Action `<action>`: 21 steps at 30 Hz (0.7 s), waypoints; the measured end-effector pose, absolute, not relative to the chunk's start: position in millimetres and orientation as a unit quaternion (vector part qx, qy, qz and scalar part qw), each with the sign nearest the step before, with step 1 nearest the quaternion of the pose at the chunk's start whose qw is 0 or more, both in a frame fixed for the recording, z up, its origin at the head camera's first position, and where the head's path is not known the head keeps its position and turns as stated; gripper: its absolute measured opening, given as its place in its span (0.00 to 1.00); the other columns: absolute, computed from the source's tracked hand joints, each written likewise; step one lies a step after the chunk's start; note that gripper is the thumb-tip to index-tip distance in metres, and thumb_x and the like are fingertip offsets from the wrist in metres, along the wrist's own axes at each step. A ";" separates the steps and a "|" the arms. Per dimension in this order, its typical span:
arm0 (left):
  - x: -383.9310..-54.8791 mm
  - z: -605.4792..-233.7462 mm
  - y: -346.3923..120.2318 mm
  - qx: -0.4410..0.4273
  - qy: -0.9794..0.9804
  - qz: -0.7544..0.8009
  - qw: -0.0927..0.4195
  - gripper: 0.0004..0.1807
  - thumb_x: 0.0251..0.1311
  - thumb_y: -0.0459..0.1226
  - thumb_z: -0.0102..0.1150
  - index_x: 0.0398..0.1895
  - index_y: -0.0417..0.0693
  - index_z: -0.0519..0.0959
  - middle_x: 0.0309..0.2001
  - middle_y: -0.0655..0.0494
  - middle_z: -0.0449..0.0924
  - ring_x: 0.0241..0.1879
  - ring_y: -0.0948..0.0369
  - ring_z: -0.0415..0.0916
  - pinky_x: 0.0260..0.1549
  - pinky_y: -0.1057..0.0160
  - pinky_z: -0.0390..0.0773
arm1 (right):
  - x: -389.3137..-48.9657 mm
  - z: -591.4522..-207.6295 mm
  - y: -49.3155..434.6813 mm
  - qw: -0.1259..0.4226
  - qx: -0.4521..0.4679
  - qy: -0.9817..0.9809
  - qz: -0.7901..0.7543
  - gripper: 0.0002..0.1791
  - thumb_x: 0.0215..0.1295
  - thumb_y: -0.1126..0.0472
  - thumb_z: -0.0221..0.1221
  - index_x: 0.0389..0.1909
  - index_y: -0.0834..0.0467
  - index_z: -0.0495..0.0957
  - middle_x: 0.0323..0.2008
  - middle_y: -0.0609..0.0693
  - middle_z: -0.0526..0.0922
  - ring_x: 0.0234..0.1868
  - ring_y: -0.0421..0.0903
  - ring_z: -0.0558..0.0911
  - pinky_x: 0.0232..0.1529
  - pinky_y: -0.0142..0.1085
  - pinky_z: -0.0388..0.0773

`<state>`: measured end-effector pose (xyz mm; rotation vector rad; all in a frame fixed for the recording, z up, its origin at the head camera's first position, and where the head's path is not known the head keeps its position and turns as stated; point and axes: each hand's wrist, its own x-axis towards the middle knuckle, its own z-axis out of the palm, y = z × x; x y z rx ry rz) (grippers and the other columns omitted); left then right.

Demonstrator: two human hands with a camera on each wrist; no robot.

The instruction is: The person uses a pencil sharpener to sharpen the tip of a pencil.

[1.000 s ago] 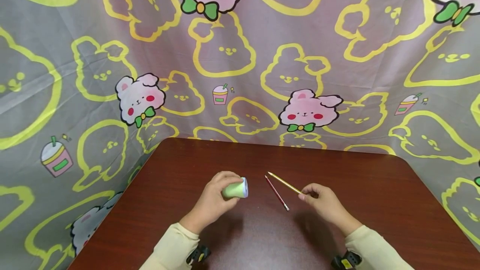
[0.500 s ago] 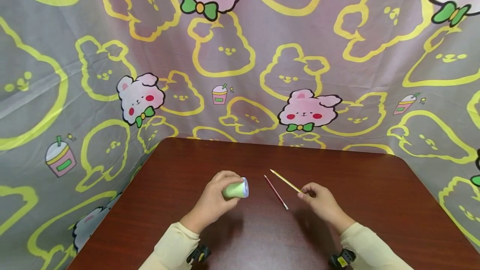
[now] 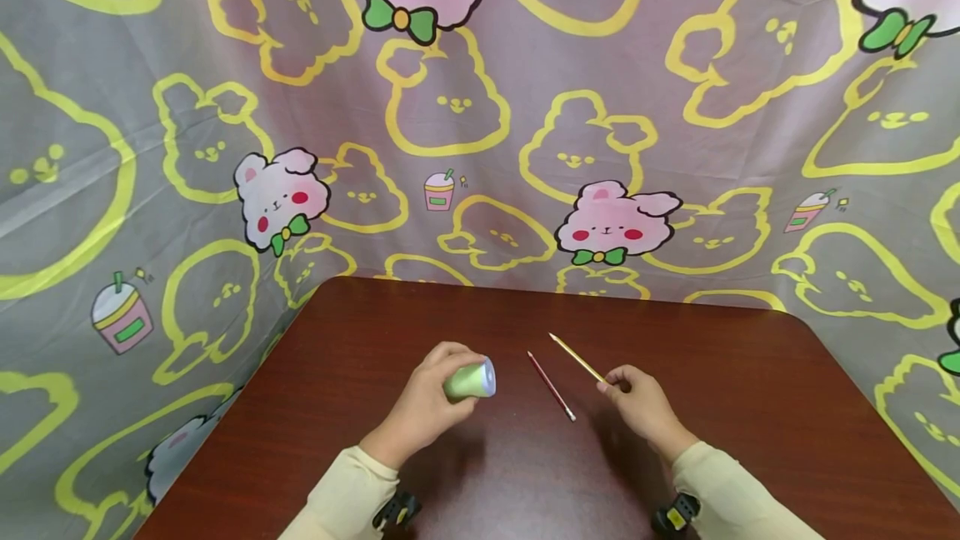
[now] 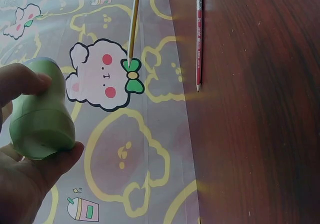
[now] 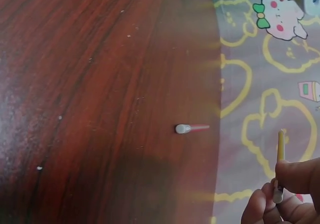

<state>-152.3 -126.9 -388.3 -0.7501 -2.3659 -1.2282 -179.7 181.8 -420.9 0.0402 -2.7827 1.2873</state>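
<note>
My left hand (image 3: pixel 418 403) grips a green pencil sharpener (image 3: pixel 469 381) above the table, its pale blue end with a small hole turned to the right. In the left wrist view, thumb and fingers wrap the waisted green body. Opposite it, my right hand (image 3: pixel 647 407) pinches a yellow pencil (image 3: pixel 577 358) near its rear end, the sharpened tip pointing away and to the left. A white rear end shows below the thumb in the right wrist view. Between the hands, a red pencil (image 3: pixel 551 386) lies on the table, its eraser end nearer me.
The dark brown wooden table (image 3: pixel 420 307) has rounded far corners. Behind it and along the left hangs a grey cloth (image 3: pixel 480 132) printed with yellow outlines and pink cartoon faces. A black wrist strap (image 3: pixel 397 509) sits on each forearm, over or beside the cream sleeves.
The yellow pencil's tip has swung right and away, farther from the red pencil. My right wrist has shifted slightly left. The left hand and sharpener stay almost in place.
</note>
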 end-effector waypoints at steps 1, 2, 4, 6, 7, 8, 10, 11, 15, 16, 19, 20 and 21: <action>-152.2 -388.3 -126.6 -0.264 -0.840 -0.437 0.185 0.28 0.37 0.23 0.71 0.48 0.46 0.82 0.46 0.54 0.75 0.45 0.57 0.74 0.42 0.64 0.77 | -180.2 -421.8 181.7 0.039 0.011 -0.906 0.422 0.08 0.63 0.64 0.61 0.35 0.66 0.76 0.30 0.52 0.78 0.33 0.46 0.73 0.34 0.37 0.69; -152.2 -388.3 -126.3 -0.262 -0.840 -0.439 0.184 0.27 0.37 0.24 0.72 0.48 0.46 0.82 0.46 0.54 0.74 0.45 0.57 0.74 0.42 0.64 0.77 | -180.6 -422.5 181.5 0.039 0.009 -0.905 0.423 0.08 0.63 0.64 0.60 0.35 0.66 0.76 0.30 0.52 0.78 0.33 0.46 0.73 0.35 0.37 0.69; -152.6 -388.6 -125.7 -0.258 -0.840 -0.441 0.181 0.27 0.38 0.24 0.72 0.47 0.46 0.82 0.46 0.55 0.74 0.45 0.58 0.74 0.42 0.64 0.77 | -181.5 -424.2 181.4 0.040 0.006 -0.906 0.422 0.08 0.63 0.64 0.60 0.35 0.66 0.76 0.30 0.52 0.78 0.33 0.46 0.73 0.35 0.37 0.69; -153.1 -389.2 -125.4 -0.258 -0.840 -0.441 0.182 0.27 0.38 0.24 0.72 0.47 0.46 0.82 0.46 0.55 0.74 0.45 0.58 0.74 0.42 0.64 0.77 | -182.8 -426.9 181.9 0.043 0.007 -0.907 0.419 0.07 0.63 0.64 0.60 0.34 0.66 0.76 0.29 0.52 0.78 0.32 0.45 0.73 0.35 0.37 0.68; -153.1 -389.5 -125.3 -0.258 -0.840 -0.441 0.182 0.27 0.37 0.24 0.71 0.47 0.46 0.82 0.46 0.55 0.74 0.45 0.58 0.74 0.42 0.64 0.77 | -183.4 -428.3 182.1 0.044 0.008 -0.908 0.416 0.07 0.63 0.64 0.60 0.34 0.66 0.76 0.29 0.51 0.78 0.32 0.45 0.73 0.35 0.37 0.68; -153.2 -389.8 -125.2 -0.258 -0.840 -0.441 0.183 0.27 0.37 0.24 0.72 0.47 0.46 0.82 0.46 0.55 0.74 0.45 0.58 0.74 0.42 0.64 0.77 | -183.9 -429.7 182.4 0.046 0.008 -0.910 0.413 0.07 0.63 0.64 0.60 0.33 0.66 0.76 0.28 0.51 0.78 0.31 0.45 0.73 0.35 0.37 0.68; -153.3 -390.4 -125.1 -0.257 -0.840 -0.442 0.184 0.27 0.37 0.24 0.72 0.47 0.46 0.82 0.46 0.55 0.74 0.45 0.59 0.74 0.42 0.64 0.77 | -185.3 -432.8 183.2 0.050 0.010 -0.912 0.407 0.06 0.62 0.65 0.61 0.33 0.66 0.76 0.27 0.51 0.77 0.31 0.45 0.72 0.35 0.37 0.68; -153.4 -390.7 -125.0 -0.257 -0.840 -0.441 0.185 0.27 0.37 0.24 0.72 0.47 0.46 0.82 0.46 0.56 0.74 0.45 0.59 0.74 0.42 0.64 0.77 | -186.0 -434.3 183.6 0.051 0.011 -0.914 0.403 0.06 0.62 0.65 0.61 0.32 0.65 0.76 0.27 0.50 0.77 0.30 0.45 0.73 0.34 0.37 0.68; -153.8 -392.1 -124.9 -0.257 -0.837 -0.445 0.189 0.27 0.37 0.24 0.72 0.47 0.47 0.82 0.46 0.56 0.74 0.45 0.59 0.74 0.41 0.64 0.77 | -188.0 -438.1 184.7 0.053 0.010 -0.920 0.389 0.07 0.61 0.65 0.61 0.32 0.66 0.76 0.26 0.51 0.77 0.29 0.46 0.73 0.33 0.38 0.69; -153.9 -392.5 -124.9 -0.258 -0.836 -0.446 0.190 0.27 0.37 0.24 0.72 0.47 0.47 0.82 0.46 0.56 0.74 0.45 0.59 0.74 0.41 0.64 0.77 | -188.6 -438.9 184.9 0.053 0.009 -0.922 0.384 0.07 0.61 0.65 0.61 0.32 0.66 0.76 0.26 0.51 0.78 0.29 0.46 0.73 0.33 0.38 0.69; -154.4 -393.5 -124.8 -0.259 -0.833 -0.449 0.192 0.27 0.37 0.24 0.72 0.47 0.47 0.82 0.46 0.56 0.74 0.44 0.59 0.74 0.41 0.64 0.77 | -190.5 -441.0 185.7 0.051 0.006 -0.925 0.376 0.07 0.61 0.64 0.61 0.32 0.66 0.76 0.26 0.51 0.78 0.29 0.46 0.73 0.33 0.39 0.69; -154.5 -393.9 -124.8 -0.260 -0.833 -0.449 0.193 0.27 0.37 0.24 0.72 0.47 0.47 0.82 0.45 0.56 0.74 0.44 0.60 0.74 0.41 0.64 0.77 | -191.0 -441.6 185.9 0.049 0.005 -0.926 0.373 0.07 0.61 0.64 0.61 0.32 0.66 0.76 0.26 0.51 0.78 0.29 0.46 0.73 0.33 0.39 0.69; -154.7 -394.1 -124.8 -0.260 -0.833 -0.449 0.194 0.27 0.37 0.24 0.72 0.46 0.47 0.82 0.45 0.56 0.74 0.44 0.60 0.74 0.41 0.64 0.77 | -191.8 -442.3 186.2 0.048 0.004 -0.928 0.370 0.07 0.61 0.64 0.60 0.32 0.66 0.76 0.25 0.51 0.78 0.29 0.46 0.73 0.33 0.39 0.70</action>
